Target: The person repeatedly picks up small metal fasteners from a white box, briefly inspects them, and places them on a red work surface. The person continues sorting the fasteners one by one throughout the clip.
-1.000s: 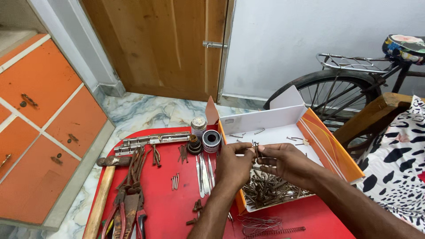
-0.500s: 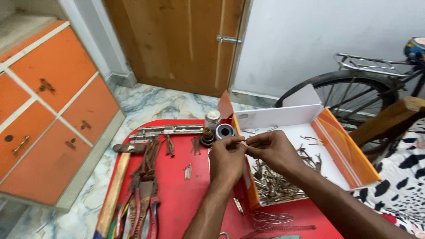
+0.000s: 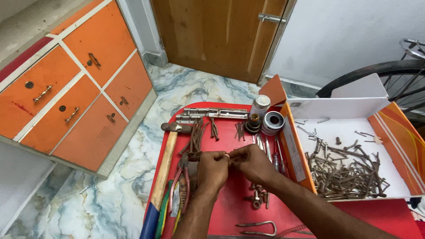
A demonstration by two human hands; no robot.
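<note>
Fingertips of the left hand and the right hand meet over the red tray, pinched narrowly on a small rusty nail held between them just above the tray's middle; how much of the nail each hand grips cannot be told. Beside the left hand lie pliers with red handles, and beyond them a hammer with a wooden handle runs along the tray's left edge. Near the right hand, loose bolts sit on the tray. At the tray's far edge rest a metal door latch, a small white-capped bottle and a round tin. To the tray's right stands an open orange-and-white cardboard box, its white floor holding a heap of rusty nails. Orange cabinets stand left of the tray.
</note>
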